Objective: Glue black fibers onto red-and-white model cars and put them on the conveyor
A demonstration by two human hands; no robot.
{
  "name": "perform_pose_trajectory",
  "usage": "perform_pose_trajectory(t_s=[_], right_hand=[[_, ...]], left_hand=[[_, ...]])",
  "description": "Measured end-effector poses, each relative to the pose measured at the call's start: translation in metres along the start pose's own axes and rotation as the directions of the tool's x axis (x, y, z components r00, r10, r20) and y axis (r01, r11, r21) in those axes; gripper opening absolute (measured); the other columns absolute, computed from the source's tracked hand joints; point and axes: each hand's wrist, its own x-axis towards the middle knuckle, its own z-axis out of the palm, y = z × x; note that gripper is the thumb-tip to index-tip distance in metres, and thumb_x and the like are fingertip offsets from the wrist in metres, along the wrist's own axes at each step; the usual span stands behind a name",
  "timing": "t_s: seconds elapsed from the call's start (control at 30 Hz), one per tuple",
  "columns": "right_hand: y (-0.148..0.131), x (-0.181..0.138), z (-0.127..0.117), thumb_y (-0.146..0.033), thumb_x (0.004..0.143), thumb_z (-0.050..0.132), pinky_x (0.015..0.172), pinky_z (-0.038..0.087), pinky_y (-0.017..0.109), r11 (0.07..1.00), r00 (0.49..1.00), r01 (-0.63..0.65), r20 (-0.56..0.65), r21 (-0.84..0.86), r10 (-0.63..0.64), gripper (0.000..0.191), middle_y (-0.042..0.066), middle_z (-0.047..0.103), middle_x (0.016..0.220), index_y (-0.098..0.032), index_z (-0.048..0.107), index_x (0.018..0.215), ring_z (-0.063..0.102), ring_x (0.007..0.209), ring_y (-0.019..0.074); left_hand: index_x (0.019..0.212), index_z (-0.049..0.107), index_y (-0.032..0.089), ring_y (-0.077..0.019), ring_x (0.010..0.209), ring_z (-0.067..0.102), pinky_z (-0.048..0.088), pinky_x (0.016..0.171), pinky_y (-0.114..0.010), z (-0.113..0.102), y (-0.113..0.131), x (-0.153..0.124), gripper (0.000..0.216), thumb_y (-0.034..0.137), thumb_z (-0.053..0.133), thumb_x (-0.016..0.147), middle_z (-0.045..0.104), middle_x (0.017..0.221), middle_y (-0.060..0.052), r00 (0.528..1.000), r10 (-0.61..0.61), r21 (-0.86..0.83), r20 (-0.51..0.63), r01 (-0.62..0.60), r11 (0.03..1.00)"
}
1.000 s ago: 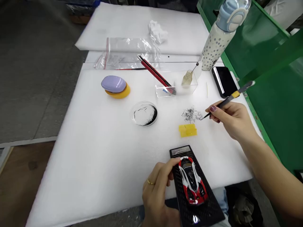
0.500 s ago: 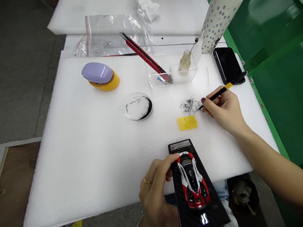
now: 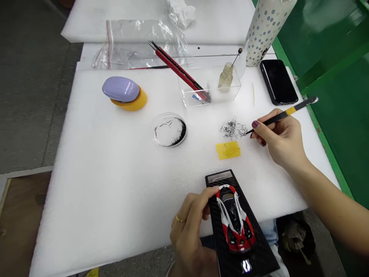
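My left hand point(image 3: 191, 231) grips the black display base point(image 3: 215, 207) at the table's front edge, a fingertip at the nose of the red and white model car point(image 3: 236, 219) on top. Between the fingers of my right hand point(image 3: 281, 134) are slim black tweezers point(image 3: 291, 110) with a yellow band. Their tip meets the right side of a loose pile of fine black slivers point(image 3: 232, 128). Just below the pile lies a piece of yellow tape point(image 3: 228, 150). A round clear dish point(image 3: 170, 130) to the left holds more black slivers along its rim.
A clear tray point(image 3: 187, 100) holds a small glass bottle point(image 3: 225, 79) with a ball-headed pin, and red tweezers point(image 3: 178, 69) lean in it. Around them are a purple and orange object point(image 3: 123, 92), a zip bag point(image 3: 138, 42), a dotted cup point(image 3: 266, 30) and a black phone-like device point(image 3: 279, 81).
My right hand has shifted slightly right, and the tweezers lie at a lower slant with their back end farther right. My left hand and the model car have barely moved.
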Motion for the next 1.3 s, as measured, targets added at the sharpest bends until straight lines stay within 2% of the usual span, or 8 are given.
perform_pose_trajectory(t_s=[0.1, 0.23, 0.33, 0.43, 0.73, 0.93, 1.17, 1.3], right_hand=[[0.002, -0.001, -0.004, -0.044, 0.073, 0.090, 0.041, 0.037, 0.027, 1.000, 1.000, 0.026, 0.004, -0.017, -0.026, 0.036, 0.000, 0.064, 0.056, -0.022, 0.062, 0.075, 0.050, 0.044, 0.0107], [0.005, 0.004, -0.004, -0.035, 0.075, 0.089, 0.044, 0.034, 0.029, 0.991, 0.998, 0.064, 0.015, -0.116, -0.063, 0.030, -0.001, 0.063, 0.055, -0.023, 0.061, 0.073, 0.052, 0.047, 0.0127], [0.005, 0.006, -0.002, -0.035, 0.074, 0.089, 0.047, 0.036, 0.030, 0.994, 0.996, 0.081, -0.026, -0.073, -0.083, 0.032, -0.003, 0.062, 0.055, -0.026, 0.059, 0.078, 0.057, 0.050, 0.0154], [0.005, 0.005, -0.002, -0.036, 0.073, 0.089, 0.047, 0.036, 0.030, 0.996, 0.996, 0.084, 0.018, -0.041, -0.083, 0.033, -0.002, 0.064, 0.057, -0.025, 0.058, 0.078, 0.057, 0.050, 0.0152], [0.013, 0.006, -0.006, -0.032, 0.081, 0.082, 0.051, 0.038, 0.031, 0.978, 0.992, 0.119, 0.052, -0.169, -0.112, 0.024, 0.000, 0.066, 0.061, -0.024, 0.060, 0.077, 0.058, 0.055, 0.0168], [0.013, 0.006, -0.003, -0.028, 0.081, 0.082, 0.049, 0.035, 0.031, 0.954, 0.993, 0.116, 0.036, -0.278, -0.111, 0.024, -0.001, 0.063, 0.059, -0.024, 0.059, 0.076, 0.056, 0.054, 0.0158], [-0.002, -0.016, -0.005, -0.049, 0.078, 0.085, 0.045, 0.039, 0.028, 0.989, 0.978, 0.135, 0.167, -0.060, -0.124, 0.036, 0.001, 0.066, 0.063, -0.023, 0.060, 0.074, 0.058, 0.053, 0.0138], [0.001, -0.027, -0.006, -0.040, 0.077, 0.087, 0.047, 0.043, 0.026, 0.991, 0.956, 0.130, 0.265, 0.015, -0.129, 0.035, 0.002, 0.069, 0.066, -0.021, 0.060, 0.067, 0.061, 0.058, 0.0133]], left_hand=[[0.121, 0.068, 0.023, -0.0140, 0.067, 0.045, 0.041, 0.059, -0.028, -0.001, 0.000, 0.000, 0.029, 0.037, 0.058, 0.097, 0.053, 0.078, 0.001, 1.000, 0.000, -0.009, 0.004, 0.000, 1.000], [0.123, 0.066, 0.023, -0.0147, 0.068, 0.044, 0.040, 0.059, -0.028, -0.001, -0.002, -0.001, 0.033, 0.041, 0.057, 0.097, 0.051, 0.078, 0.001, 1.000, 0.001, -0.021, 0.003, -0.001, 1.000], [0.124, 0.065, 0.023, -0.0158, 0.068, 0.045, 0.040, 0.060, -0.029, -0.001, -0.003, -0.002, 0.033, 0.040, 0.056, 0.097, 0.052, 0.079, 0.000, 1.000, -0.001, -0.019, 0.012, 0.001, 1.000], [0.126, 0.065, 0.023, -0.0157, 0.068, 0.044, 0.040, 0.060, -0.028, -0.001, -0.003, -0.002, 0.032, 0.035, 0.057, 0.097, 0.052, 0.079, 0.001, 1.000, 0.002, -0.021, 0.013, -0.002, 1.000], [0.126, 0.064, 0.023, -0.0153, 0.070, 0.045, 0.039, 0.061, -0.029, -0.002, -0.001, -0.002, 0.042, 0.052, 0.051, 0.101, 0.052, 0.081, 0.001, 1.000, 0.007, -0.022, 0.026, -0.007, 1.000], [0.124, 0.066, 0.023, -0.0136, 0.070, 0.043, 0.036, 0.061, -0.029, 0.003, 0.005, 0.000, 0.027, 0.032, 0.060, 0.099, 0.051, 0.081, 0.003, 1.000, -0.016, -0.042, -0.026, 0.015, 0.999], [0.127, 0.065, 0.023, -0.0149, 0.070, 0.045, 0.037, 0.060, -0.029, 0.000, 0.000, -0.002, 0.031, 0.035, 0.056, 0.100, 0.054, 0.081, 0.002, 1.000, -0.023, -0.053, 0.010, 0.023, 0.998], [0.129, 0.063, 0.023, -0.0138, 0.069, 0.048, 0.040, 0.060, -0.028, -0.007, -0.004, 0.000, 0.033, 0.037, 0.055, 0.100, 0.057, 0.082, 0.002, 0.997, 0.024, -0.024, 0.071, -0.022, 0.999]])
